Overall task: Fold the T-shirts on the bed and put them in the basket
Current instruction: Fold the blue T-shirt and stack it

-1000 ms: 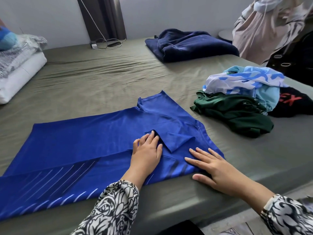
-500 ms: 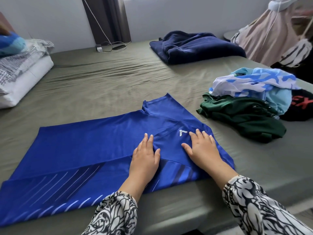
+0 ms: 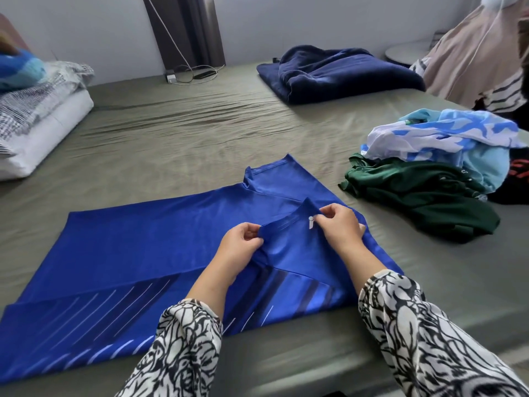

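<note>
A royal blue T-shirt [image 3: 137, 253] with pale diagonal stripes lies spread on the olive bed [image 3: 200, 138], its hem to the left and one sleeve pointing away from me. My left hand [image 3: 240, 247] pinches the left end of the near sleeve's edge. My right hand [image 3: 339, 224] pinches the same edge by a small white logo, lifting the fabric off the shirt. A pile of unfolded shirts sits at the right: a dark green one [image 3: 423, 199], a white and light blue patterned one [image 3: 446, 136], and a black one [image 3: 515, 179] with red print. No basket is in view.
A folded navy garment [image 3: 337, 73] lies at the far side of the bed. Pillows and a checked cover [image 3: 37, 116] are stacked at the left. A charger and cable [image 3: 189, 74] lie by the wall. Beige clothing [image 3: 481, 61] hangs at the far right.
Both hands were pressing flat on the blue shirt; now they have curled and pinched the near sleeve's edge, raising it off the shirt.
</note>
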